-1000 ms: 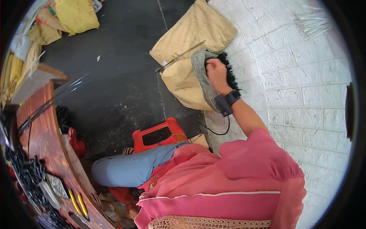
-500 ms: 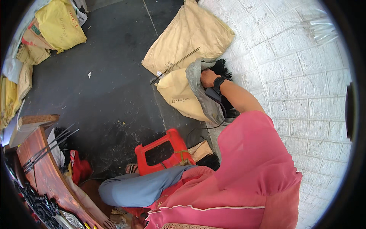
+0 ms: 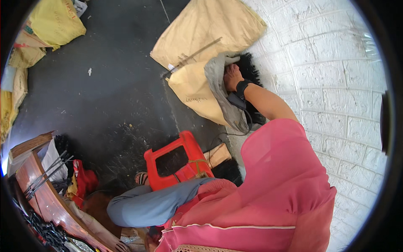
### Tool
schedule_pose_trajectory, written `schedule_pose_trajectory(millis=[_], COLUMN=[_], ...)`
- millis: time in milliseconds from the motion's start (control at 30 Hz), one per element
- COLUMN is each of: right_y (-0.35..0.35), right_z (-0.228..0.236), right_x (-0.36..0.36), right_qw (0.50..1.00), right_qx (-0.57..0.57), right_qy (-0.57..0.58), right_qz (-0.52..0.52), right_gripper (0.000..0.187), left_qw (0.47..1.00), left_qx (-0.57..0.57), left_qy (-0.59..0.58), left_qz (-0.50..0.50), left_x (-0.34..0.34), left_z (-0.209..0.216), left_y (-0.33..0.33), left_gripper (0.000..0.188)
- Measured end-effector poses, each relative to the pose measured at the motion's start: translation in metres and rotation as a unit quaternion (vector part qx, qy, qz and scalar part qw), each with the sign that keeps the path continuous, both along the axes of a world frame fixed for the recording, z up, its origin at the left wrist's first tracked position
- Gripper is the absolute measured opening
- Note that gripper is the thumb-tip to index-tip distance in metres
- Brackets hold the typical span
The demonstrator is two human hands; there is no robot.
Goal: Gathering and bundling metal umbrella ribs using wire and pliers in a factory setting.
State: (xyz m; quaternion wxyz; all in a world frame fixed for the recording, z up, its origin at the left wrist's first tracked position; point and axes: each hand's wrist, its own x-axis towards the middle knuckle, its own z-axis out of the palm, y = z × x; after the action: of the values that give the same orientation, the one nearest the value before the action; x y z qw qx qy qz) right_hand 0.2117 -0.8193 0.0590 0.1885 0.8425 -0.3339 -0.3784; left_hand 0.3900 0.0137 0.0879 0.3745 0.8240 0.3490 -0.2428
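Observation:
My right hand (image 3: 233, 77), a black band on its wrist, reaches into the mouth of a pale sack (image 3: 194, 93) with a grey lining (image 3: 217, 80). Its fingers are bent and closed, but their tips and whatever they grip are hidden in the opening. Black bristly material (image 3: 249, 70) shows at the sack's mouth, between the hand and the wall. A small black box (image 3: 236, 101) with a thin cable hangs by the wrist. A sliver of skin, apparently my left hand (image 3: 152, 242), shows at the lower edge below my knee; its fingers cannot be made out.
A larger flat sack (image 3: 210, 27) lies behind, with thin rods across it. A red plastic stool (image 3: 151, 170) stands near my leg, beside a wooden block (image 3: 218, 154) with black bristles. A wooden bench (image 3: 46, 191) bearing rods is at left. A white brick wall (image 3: 327, 96) borders the right.
My view has shifted slightly, so the floor things sit a little differently. My right hand has drawn back a little at the sack's mouth, showing more of its back and knuckles.

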Motion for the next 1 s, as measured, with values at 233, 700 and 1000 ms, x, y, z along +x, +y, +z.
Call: schedule_pose_trajectory(millis=[233, 700, 1000], right_y=[0.039, 0.084, 0.066], right_z=[0.015, -0.05, -0.052], right_x=[-0.014, -0.081, -0.061], right_qw=[0.976, 0.981, 0.984], right_qx=[0.211, -0.063, 0.039], right_qy=[0.047, 0.153, 0.174], right_qz=[0.018, 0.098, -0.028], right_gripper=[0.022, 0.053, 0.034], left_qw=[1.0, 0.999, 0.999], left_qx=[0.008, 0.001, -0.003], left_qy=[0.018, 0.019, 0.022], left_qz=[-0.019, -0.033, -0.047], left_x=[0.014, 0.027, 0.033], left_z=[0.005, 0.002, 0.004], left_y=[-0.001, 0.005, 0.009], left_gripper=[0.042, 0.043, 0.043])
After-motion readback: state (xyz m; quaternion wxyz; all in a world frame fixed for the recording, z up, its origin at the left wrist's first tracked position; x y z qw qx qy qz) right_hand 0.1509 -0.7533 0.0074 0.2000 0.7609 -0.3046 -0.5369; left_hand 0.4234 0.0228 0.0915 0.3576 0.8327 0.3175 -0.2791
